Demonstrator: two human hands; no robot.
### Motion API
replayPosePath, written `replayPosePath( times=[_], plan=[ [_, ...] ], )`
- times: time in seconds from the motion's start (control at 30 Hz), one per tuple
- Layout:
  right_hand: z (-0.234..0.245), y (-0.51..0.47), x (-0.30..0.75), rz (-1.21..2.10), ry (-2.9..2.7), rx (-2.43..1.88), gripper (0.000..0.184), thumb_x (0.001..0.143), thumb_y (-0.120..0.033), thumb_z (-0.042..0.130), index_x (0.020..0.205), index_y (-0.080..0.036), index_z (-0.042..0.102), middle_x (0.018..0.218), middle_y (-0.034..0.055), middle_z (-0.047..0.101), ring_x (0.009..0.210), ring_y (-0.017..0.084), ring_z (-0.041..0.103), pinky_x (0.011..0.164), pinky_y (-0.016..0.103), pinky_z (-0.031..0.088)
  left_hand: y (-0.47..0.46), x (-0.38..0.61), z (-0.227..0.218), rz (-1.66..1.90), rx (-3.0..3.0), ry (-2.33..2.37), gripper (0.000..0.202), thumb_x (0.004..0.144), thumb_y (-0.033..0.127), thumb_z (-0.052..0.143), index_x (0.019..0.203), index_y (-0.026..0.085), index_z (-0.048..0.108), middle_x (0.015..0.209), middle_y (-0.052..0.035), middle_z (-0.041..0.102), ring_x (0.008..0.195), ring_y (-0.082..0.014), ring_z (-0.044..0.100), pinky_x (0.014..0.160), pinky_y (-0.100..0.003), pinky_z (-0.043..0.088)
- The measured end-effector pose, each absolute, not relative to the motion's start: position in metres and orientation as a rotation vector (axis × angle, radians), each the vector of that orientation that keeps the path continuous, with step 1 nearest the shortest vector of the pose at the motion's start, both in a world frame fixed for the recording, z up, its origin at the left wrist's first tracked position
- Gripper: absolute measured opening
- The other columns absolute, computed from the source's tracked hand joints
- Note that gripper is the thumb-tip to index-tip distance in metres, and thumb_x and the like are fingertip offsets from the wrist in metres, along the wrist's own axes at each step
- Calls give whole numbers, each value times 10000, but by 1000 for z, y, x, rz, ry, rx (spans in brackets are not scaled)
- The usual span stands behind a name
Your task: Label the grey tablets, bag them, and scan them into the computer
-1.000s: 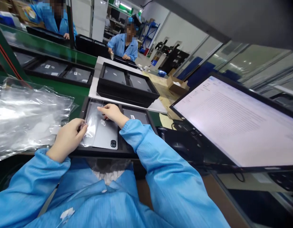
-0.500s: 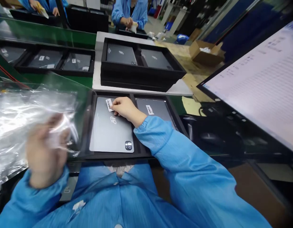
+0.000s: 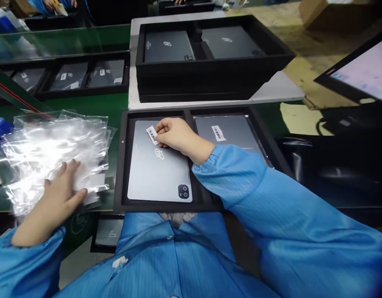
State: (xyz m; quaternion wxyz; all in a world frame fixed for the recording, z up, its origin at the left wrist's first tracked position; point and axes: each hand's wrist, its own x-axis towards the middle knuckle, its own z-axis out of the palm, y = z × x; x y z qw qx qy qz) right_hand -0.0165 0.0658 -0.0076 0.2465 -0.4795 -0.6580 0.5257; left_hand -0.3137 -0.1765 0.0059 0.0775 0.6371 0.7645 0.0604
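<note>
A grey tablet (image 3: 156,174) lies back up in the left bay of a black tray (image 3: 119,165), its camera at the near right corner. My right hand (image 3: 174,134) rests on the tablet's far edge, fingers curled, pinching a small white barcode label (image 3: 152,134). My left hand (image 3: 59,194) lies flat with fingers spread on a pile of clear plastic bags (image 3: 54,153) to the left of the tray. A second tablet (image 3: 231,132), wrapped and labelled, fills the tray's right bay.
A stack of black trays (image 3: 209,74) with two tablets stands behind on a white board. More trays (image 3: 70,76) sit on the green conveyor at the left. A monitor (image 3: 361,74) is at the right. Other people's hands (image 3: 54,5) work at the far top.
My left hand pulled the clear film off the tablet and laid it down on the bag pile at the left. My right hand stayed at the label. The view tilted downward.
</note>
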Motion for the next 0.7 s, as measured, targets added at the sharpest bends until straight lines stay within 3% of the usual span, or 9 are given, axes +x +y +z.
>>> replayPosePath(
  times=[0.13,0.33,0.57,0.63,0.7],
  plan=[
    [-7,65,-14,1385,-1856,-1295,129,727,-36,715,711,-164,707,581,2,652,561,162,644,544,256,509,-156,-295,10,-256,1758,2343,747,1004,554,351,1689,259,301,1763,-114,136,1610,-499,99,1103,-911,202],
    [-4,66,-12,1347,-1965,-1278,110,766,-64,735,714,-159,757,601,11,677,590,162,649,575,262,502,-153,-287,20,-390,1698,2353,735,1028,558,307,1705,281,242,1774,-77,51,1631,-447,32,1142,-869,207],
    [1,66,-14,1314,-2011,-1317,120,766,-58,710,735,-152,779,612,10,696,599,150,644,568,246,466,-163,-286,15,-402,1703,2419,770,1026,550,275,1709,198,223,1765,-151,82,1624,-465,62,1141,-855,231],
    [1,66,-15,1315,-2011,-1313,132,761,-52,695,731,-152,776,607,8,697,604,151,651,569,241,463,-167,-283,25,-337,1733,2392,858,1006,585,307,1707,106,182,1739,-221,162,1597,-499,164,1144,-803,318],
    [0,66,-17,1318,-2011,-1293,137,745,-42,693,716,-156,763,587,0,687,594,149,652,570,236,465,-162,-268,40,-185,1945,2246,911,994,622,364,1691,59,200,1678,-260,317,1526,-487,361,1148,-685,426]
  ],
)
